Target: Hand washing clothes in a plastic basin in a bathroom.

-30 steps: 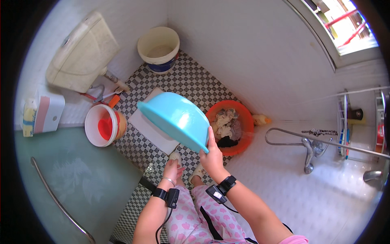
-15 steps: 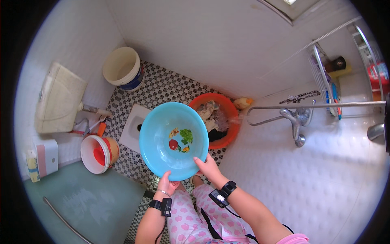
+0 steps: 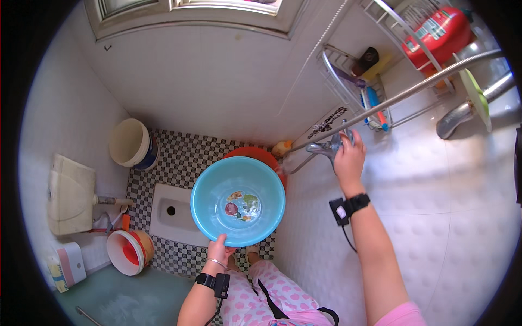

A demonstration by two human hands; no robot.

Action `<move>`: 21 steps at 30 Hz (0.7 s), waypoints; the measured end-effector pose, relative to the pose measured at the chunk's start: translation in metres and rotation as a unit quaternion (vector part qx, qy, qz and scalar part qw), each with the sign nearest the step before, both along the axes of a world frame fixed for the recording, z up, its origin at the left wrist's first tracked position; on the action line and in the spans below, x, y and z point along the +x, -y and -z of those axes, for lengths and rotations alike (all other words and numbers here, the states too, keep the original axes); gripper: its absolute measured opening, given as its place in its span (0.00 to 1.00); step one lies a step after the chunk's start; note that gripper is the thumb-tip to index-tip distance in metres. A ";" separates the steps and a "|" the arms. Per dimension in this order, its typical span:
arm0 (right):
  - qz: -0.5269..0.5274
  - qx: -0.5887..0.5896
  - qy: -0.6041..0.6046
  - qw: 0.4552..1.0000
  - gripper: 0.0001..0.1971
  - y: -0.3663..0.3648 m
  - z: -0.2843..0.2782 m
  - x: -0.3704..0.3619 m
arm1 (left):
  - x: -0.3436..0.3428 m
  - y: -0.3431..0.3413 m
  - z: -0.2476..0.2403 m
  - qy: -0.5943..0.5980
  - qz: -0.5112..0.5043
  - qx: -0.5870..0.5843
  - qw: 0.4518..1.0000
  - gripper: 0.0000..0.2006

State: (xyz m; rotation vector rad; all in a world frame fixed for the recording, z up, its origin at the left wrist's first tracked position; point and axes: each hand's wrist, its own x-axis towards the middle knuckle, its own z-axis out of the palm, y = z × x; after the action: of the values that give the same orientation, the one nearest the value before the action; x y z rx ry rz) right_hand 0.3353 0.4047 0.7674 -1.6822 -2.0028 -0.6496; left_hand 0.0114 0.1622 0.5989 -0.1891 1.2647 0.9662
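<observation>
My left hand [image 3: 220, 251] grips the near rim of a light blue plastic basin [image 3: 261, 223], thumb over the edge. Fruit and vegetable pictures decorate the basin's bottom, where some wet shine shows. At the right wall, my right hand [image 3: 349, 158] is closed round the handle of a chrome wall faucet [image 3: 326, 148]. The blue basin hides most of an orange-red basin [image 3: 253, 153] on the floor behind it; the contents of that one are out of sight now. Water sprays from a hose end near the orange basin's right edge.
A white squat toilet [image 3: 174, 231] is set in the checkered floor at left. Along the left wall stand a white bucket [image 3: 129, 144], a tipped white-and-red bucket [image 3: 120, 255] and a cistern [image 3: 70, 193]. Wire shelves [image 3: 348, 81] and a metal hose [image 3: 424, 81] line the right wall.
My right hand has left the blue basin's rim and taken hold of the faucet handle. The left hand still holds the basin. My view has turned up and to the right.
</observation>
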 end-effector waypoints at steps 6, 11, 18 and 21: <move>0.005 -0.190 -0.106 0.976 0.21 -0.041 -0.026 0.014 | 0.026 -0.016 -0.032 -0.060 0.044 0.016 0.997 0.12; 0.009 -0.260 -0.204 0.944 0.16 -0.056 -0.037 0.018 | 0.030 -0.011 -0.032 -0.073 0.060 -0.016 0.995 0.12; -0.074 -0.211 -0.205 0.953 0.13 -0.049 -0.035 0.019 | 0.028 -0.006 -0.025 -0.060 0.071 -0.047 0.995 0.12; -0.079 -0.228 -0.192 0.951 0.14 -0.048 -0.035 0.022 | 0.028 -0.008 -0.031 -0.052 0.061 -0.051 0.995 0.12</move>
State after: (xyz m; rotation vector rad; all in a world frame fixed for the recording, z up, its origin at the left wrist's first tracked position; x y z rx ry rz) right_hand 0.3574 0.4524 0.8023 -1.6989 -2.0599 0.2106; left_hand 0.0394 0.1705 0.6301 -0.1406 1.4058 0.8157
